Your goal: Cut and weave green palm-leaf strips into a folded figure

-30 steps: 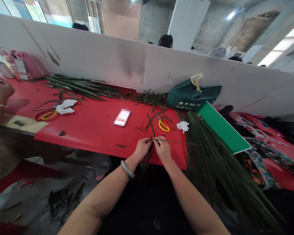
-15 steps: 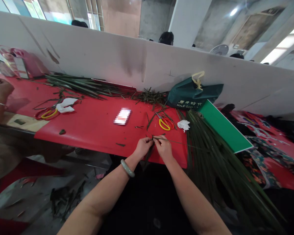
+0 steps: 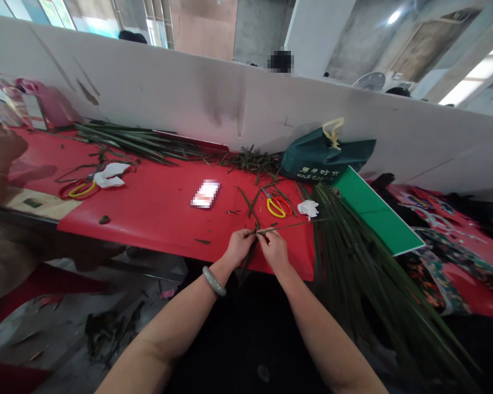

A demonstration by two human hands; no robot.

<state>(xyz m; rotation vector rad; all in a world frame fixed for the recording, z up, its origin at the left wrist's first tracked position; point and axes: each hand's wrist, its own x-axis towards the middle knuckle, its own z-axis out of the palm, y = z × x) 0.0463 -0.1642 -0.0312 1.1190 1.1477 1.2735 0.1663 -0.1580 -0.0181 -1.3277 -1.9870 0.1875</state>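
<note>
Close together at the table's front edge, my left hand [image 3: 240, 246] and my right hand [image 3: 273, 247] both pinch narrow green leaf strips [image 3: 255, 221]. One strip end sticks up past my fingertips, another runs out to the right, and a piece hangs below between the hands. The exact crossing of the strips is hidden by my fingers. Just beyond my right hand lie scissors [image 3: 276, 207] with yellow and red handles, beside a crumpled white tissue [image 3: 308, 208]. A phone [image 3: 206, 193], blurred out, rests on the red tabletop [image 3: 160, 213] ahead of my left hand.
Long green leaves [image 3: 353, 262] hang over the right side beside a green board [image 3: 378, 213]. A dark green bag [image 3: 326, 158] leans on the white partition [image 3: 168, 93]. Leaf bundles [image 3: 127, 142], scissors [image 3: 78, 189] and a co-worker's hand [image 3: 4, 145] are on the left.
The leaf strip ends at my fingers have shifted: one now stands up ahead of my hands, and the right-hand strip angles higher. The co-worker's hand at left has moved slightly.
</note>
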